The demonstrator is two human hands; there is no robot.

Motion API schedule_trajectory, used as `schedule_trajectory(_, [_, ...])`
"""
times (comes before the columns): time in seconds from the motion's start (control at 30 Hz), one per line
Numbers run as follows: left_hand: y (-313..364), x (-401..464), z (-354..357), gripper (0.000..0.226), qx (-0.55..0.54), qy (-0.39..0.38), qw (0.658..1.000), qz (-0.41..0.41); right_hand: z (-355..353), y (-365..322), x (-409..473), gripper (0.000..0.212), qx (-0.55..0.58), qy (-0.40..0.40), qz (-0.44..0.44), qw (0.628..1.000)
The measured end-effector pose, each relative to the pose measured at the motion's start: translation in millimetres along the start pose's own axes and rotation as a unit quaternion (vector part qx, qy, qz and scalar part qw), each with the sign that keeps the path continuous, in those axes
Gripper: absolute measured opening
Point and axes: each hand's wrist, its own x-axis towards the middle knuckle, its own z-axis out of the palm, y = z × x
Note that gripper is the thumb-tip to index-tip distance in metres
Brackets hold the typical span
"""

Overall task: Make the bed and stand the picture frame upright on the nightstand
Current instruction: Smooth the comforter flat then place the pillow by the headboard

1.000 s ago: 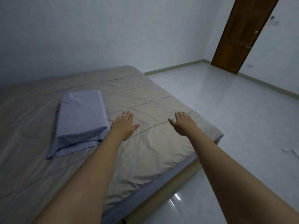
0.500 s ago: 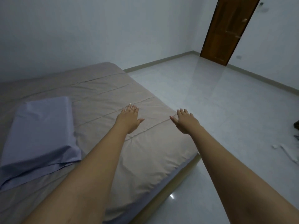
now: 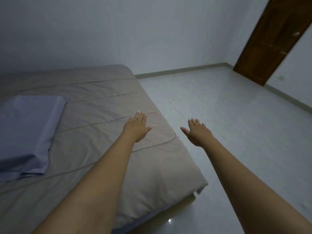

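A low bed (image 3: 104, 98) covered by a grey-brown quilt fills the left half of the view. On its left side lies a lilac pillow (image 3: 28, 129). Both my arms reach forward. My left hand (image 3: 137, 126) hovers palm down, fingers straight, over the quilt near the bed's right edge. Past that edge, my right hand (image 3: 197, 131) is held flat over the floor and holds nothing. No picture frame or nightstand is in view.
Pale glossy floor (image 3: 228, 115) spreads to the right of the bed. A brown wooden door (image 3: 273, 39) stands at the far right corner. White walls close the room behind the bed.
The view has swung right and back, and the pillow moved across the picture. Both hands stayed flat and have drifted right; the right hand now lies past the bed's edge.
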Motion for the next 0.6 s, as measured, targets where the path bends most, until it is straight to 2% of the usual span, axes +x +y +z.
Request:
schedule_trajectory(0.13, [31,27,6,0.07,-0.034,0.001,0.998,-0.058,-13,45,52,0.071,-0.016,-0.001,-0.054,0.998])
schedule_trajectory(0.33, [41,70,-3,0.07,-0.046,0.003,0.989,-0.144,-25,65,130,0.072,-0.025,-0.001,-0.128,0.991])
schedule_trajectory(0.6, [68,151,-35,0.069,-0.056,-0.008,0.978,-0.201,-56,101,226,0.072,-0.022,-0.002,-0.191,0.981])
